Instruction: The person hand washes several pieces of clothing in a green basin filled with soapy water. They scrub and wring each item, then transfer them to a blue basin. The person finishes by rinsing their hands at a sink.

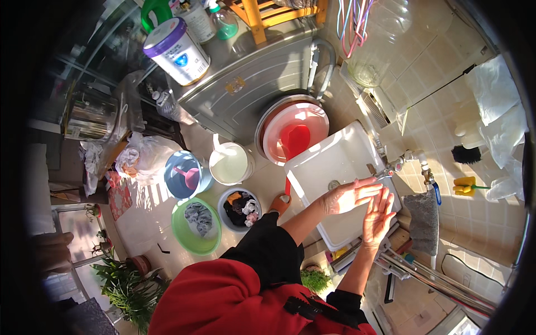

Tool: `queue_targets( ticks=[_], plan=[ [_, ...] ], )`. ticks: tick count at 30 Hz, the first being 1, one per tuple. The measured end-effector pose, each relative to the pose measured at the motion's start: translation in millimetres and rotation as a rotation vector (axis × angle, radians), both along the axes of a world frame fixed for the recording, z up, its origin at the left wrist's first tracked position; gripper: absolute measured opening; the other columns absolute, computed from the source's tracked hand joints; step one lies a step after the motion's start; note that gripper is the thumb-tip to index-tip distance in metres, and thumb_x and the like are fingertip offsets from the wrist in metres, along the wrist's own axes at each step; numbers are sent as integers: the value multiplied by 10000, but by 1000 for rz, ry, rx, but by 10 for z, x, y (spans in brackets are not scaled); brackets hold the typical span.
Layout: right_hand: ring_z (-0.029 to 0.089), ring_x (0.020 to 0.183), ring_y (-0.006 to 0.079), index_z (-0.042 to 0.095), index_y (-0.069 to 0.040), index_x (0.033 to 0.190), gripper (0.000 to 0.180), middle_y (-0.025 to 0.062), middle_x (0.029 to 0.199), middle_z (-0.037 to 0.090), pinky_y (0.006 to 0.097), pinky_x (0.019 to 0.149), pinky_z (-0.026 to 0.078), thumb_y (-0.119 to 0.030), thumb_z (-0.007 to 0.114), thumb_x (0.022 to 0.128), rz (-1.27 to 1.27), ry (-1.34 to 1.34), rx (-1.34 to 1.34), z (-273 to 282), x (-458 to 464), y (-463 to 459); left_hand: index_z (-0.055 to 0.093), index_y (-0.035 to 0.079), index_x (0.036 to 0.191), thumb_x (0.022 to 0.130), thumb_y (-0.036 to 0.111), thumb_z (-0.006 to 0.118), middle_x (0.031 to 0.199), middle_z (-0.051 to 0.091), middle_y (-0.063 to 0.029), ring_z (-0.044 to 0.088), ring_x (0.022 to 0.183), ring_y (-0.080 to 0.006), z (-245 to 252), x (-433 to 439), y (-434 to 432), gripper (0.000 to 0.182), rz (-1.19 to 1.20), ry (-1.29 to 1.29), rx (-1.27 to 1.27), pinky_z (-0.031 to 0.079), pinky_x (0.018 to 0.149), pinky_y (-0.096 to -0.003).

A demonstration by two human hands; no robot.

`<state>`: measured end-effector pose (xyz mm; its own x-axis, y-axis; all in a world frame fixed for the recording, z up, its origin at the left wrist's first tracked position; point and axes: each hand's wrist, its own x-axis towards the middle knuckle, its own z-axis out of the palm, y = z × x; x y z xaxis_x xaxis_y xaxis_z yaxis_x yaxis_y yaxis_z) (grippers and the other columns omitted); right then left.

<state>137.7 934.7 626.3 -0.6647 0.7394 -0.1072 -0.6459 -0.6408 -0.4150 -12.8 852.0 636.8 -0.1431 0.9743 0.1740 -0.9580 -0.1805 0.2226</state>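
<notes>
My left hand (pixel 349 196) is above the white sink (pixel 305 190), just below the metal tap (pixel 383 173). Its fingers are stretched out and it holds nothing. Beside it, my right hand (pixel 377 222) is palm up over the sink's right side, its fingers spread a little and nothing in it. The fingertips of both hands come close together; whether they touch, I cannot tell. The drain (pixel 333 185) shows in the basin. A grey cloth (pixel 423 222) hangs from the pipe at the right.
Left of the sink, a green basin (pixel 178 228) and a grey basin (pixel 222 213) hold cloth items. A blue bucket (pixel 169 176), a white bucket (pixel 247 163) and a pink basin (pixel 272 138) stand farther back. Metal poles (pixel 435 280) lie at the lower right.
</notes>
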Motion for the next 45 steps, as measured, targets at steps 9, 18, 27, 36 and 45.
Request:
queue_targets(
  ticks=[9,18,27,36,45],
  plan=[
    [310,1384,279,342,-149,1452,624,112,1482,368,546,1123,178,-496,498,957,125,-730,-27,-198,317,-387,541,13,1285,895,401,560,1314,554,-189,542,1212,-313,-342,765,151,550,307,1026,-1261,439,999,-410],
    [568,832,216,515,-63,1047,382,73,866,565,349,776,488,-438,481,985,474,-182,4,135,-184,-757,497,95,1321,993,258,480,1257,513,-66,464,1213,-195,85,1263,-445,367,643,1442,-840,366,1004,-318],
    [543,1194,262,305,-176,1463,610,116,1304,553,511,890,515,-348,582,947,602,-402,322,617,251,-836,236,156,1511,870,110,633,1580,69,-196,309,1383,-406,1009,355,-2443,756,460,1559,-622,345,1100,-433],
    [599,1070,210,483,-37,1362,481,123,1180,618,331,827,526,-222,619,940,658,-564,1347,1746,-1808,-1968,450,84,1397,959,233,569,1459,392,-171,500,1264,-304,1450,98,-4204,477,495,1202,-954,426,1018,-365],
    [460,1243,376,319,54,1426,640,262,1423,386,407,1048,360,-242,605,935,-529,180,1762,4982,-3902,-3621,527,32,1321,953,104,558,1363,496,-140,509,1230,-213,3828,-974,-4781,377,1415,1538,-882,448,986,-333]
  ],
)
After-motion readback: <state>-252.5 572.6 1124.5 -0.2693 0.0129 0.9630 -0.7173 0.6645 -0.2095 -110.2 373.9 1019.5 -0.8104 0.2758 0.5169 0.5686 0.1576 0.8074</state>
